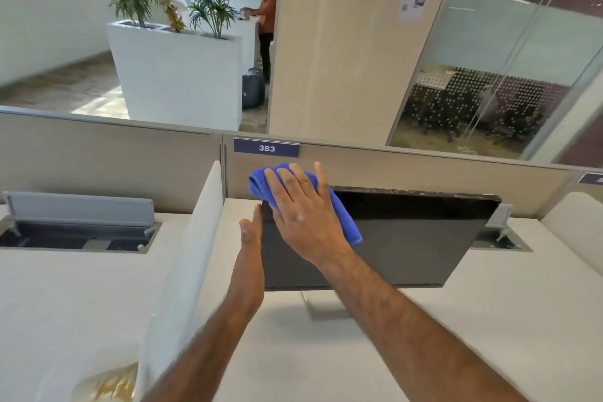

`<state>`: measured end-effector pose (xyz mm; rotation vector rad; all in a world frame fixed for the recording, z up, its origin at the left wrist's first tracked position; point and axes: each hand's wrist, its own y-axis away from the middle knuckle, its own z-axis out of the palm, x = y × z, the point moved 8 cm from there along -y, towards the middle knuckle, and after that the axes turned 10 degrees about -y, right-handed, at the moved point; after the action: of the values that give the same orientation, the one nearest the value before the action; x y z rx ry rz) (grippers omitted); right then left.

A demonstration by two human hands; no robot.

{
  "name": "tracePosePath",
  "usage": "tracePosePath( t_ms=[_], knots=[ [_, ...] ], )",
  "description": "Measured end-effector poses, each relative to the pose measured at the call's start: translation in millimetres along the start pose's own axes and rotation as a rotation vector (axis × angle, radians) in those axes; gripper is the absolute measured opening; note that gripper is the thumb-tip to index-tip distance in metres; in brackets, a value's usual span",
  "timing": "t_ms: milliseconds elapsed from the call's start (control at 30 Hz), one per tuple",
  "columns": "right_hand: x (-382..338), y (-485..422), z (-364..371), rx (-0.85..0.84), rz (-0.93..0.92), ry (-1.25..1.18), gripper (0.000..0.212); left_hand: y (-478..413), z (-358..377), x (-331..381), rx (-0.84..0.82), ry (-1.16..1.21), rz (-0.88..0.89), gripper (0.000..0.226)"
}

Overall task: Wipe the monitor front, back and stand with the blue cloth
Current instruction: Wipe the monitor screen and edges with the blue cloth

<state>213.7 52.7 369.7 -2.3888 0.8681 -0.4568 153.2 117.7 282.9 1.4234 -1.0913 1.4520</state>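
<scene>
The monitor (408,238) stands on the white desk (489,320), screen twd the person, top tipped back a bit, just in front of the beige partition (424,166). The blue cloth (261,183), bunched, lies on the screen's top-left corner, part of it sticking up past the top edge. R hand (303,215) is flat on it, fingers straight & spread, pressing it to the glass w/o curling round it. L hand (251,232) has straight fingers laid along the monitor's left edge, steadying it; no grip that I can see. Of the stand (313,303) only a pale foot shows under the screen; nothing touches it.

My read: front wipe underway, prob. early, since the cloth sits at a corner and most of the dark screen lies to its right. Can't tell which parts are clean. Back is out of view. Back & stand look left to do.

Further out: plate (266,148) marked 383 on the partition above the cloth, and an open cable tray (499,228) in the desk, right of the monitor.
</scene>
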Motion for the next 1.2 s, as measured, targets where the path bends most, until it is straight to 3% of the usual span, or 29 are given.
tracePosePath(
  t_ms=[100,233,300,467,500,633,767,1033,1200],
  knots=[
    [16,11,-4,-0.026,-0.005,0.014,0.051,2,6,1,0.04,-0.021,0.002,0.083],
    [60,33,-16,-0.025,0.03,0.028,0.053,9,14,15,0.086,-0.014,-0.019,0.039],
    [87,49,-21,-0.016,0.036,0.028,0.054,13,18,27,0.138,-0.05,-0.03,0.032],
    [165,94,-40,0.007,0.066,0.025,0.054,23,4,33,0.402,-0.277,-0.081,0.067],
    [179,102,-43,0.004,0.079,0.027,0.055,25,10,41,0.402,-0.39,-0.026,0.075],
    [198,110,-46,0.003,0.115,0.005,0.058,14,60,81,0.307,-1.011,0.346,0.069],
    [168,101,-40,0.025,0.082,-0.041,0.064,-7,94,73,0.209,-1.33,0.381,0.072],
    [197,125,-43,-0.06,0.068,-0.053,0.068,-15,102,69,0.239,-1.483,0.349,0.078],
    [272,157,-57,0.037,0.155,0.003,0.063,-15,103,68,0.242,-1.496,0.353,0.075]
  ],
)
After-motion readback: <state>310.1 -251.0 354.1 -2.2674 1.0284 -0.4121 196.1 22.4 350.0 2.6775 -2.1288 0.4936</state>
